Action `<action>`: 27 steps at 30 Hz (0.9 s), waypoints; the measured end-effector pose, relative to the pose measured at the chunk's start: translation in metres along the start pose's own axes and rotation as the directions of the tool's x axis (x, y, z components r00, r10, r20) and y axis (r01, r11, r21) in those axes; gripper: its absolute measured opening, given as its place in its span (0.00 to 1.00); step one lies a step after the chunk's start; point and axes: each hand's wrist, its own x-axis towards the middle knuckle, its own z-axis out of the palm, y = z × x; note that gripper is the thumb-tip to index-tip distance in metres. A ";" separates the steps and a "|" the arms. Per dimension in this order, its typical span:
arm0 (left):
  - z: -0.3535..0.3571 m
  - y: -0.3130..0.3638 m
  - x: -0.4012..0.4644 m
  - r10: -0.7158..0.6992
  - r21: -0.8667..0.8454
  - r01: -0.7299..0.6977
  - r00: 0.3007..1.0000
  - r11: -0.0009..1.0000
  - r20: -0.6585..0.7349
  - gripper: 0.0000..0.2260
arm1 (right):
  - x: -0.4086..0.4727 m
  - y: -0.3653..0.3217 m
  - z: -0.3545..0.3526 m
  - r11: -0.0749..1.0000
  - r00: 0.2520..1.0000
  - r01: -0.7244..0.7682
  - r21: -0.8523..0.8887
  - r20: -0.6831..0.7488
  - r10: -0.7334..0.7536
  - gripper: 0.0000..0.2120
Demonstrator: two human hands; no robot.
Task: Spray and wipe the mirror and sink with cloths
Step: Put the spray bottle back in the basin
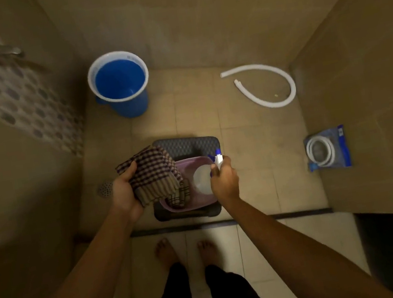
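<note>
My left hand point(123, 193) grips a folded checked cloth point(153, 174), brown and purple, held over a pink basin point(187, 163). Another checked cloth point(181, 195) lies inside that basin. My right hand point(224, 179) is closed around a spray bottle point(203, 177) with a white and blue nozzle point(218, 157), also above the basin. The basin rests on a dark stool point(187, 145) on the tiled floor. No mirror or sink shows in the view.
A blue bucket point(119, 83) with a white rim stands on the floor to the far left. A white hose point(268, 84) curls at the far right, and a packaged hose point(326, 149) lies by the right wall. A floor drain point(105, 189) sits left of the stool. My bare feet point(183, 249) stand behind a dark threshold.
</note>
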 end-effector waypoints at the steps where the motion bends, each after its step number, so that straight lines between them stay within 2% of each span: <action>1: -0.002 -0.002 0.006 -0.018 0.002 0.018 1.000 1.000 0.004 0.18 | 0.002 0.004 0.008 1.000 1.000 -0.004 -0.016 -0.002 0.004 0.15; 6: -0.013 -0.009 0.031 -0.075 0.026 0.075 0.997 0.997 0.010 0.16 | 0.011 0.016 0.036 0.998 0.999 -0.023 -0.054 -0.024 0.022 0.17; 9: -0.020 -0.015 0.043 -0.106 0.032 0.105 0.994 0.994 0.029 0.18 | 0.017 0.021 0.047 0.995 0.998 -0.054 -0.079 -0.033 0.052 0.18; 14: -0.029 -0.020 0.055 -0.111 0.063 0.109 0.993 0.992 0.038 0.18 | 0.020 0.028 0.063 0.991 0.993 -0.113 -0.073 -0.036 0.111 0.19; 20: -0.033 -0.019 0.057 -0.109 0.076 0.106 0.993 0.991 0.038 0.19 | 0.019 0.025 0.070 0.991 0.993 -0.103 -0.091 -0.058 0.098 0.20; 27: -0.024 -0.011 0.041 -0.055 0.028 0.055 0.998 0.998 0.006 0.16 | 0.020 0.023 0.059 0.990 0.991 -0.122 -0.066 0.052 0.125 0.22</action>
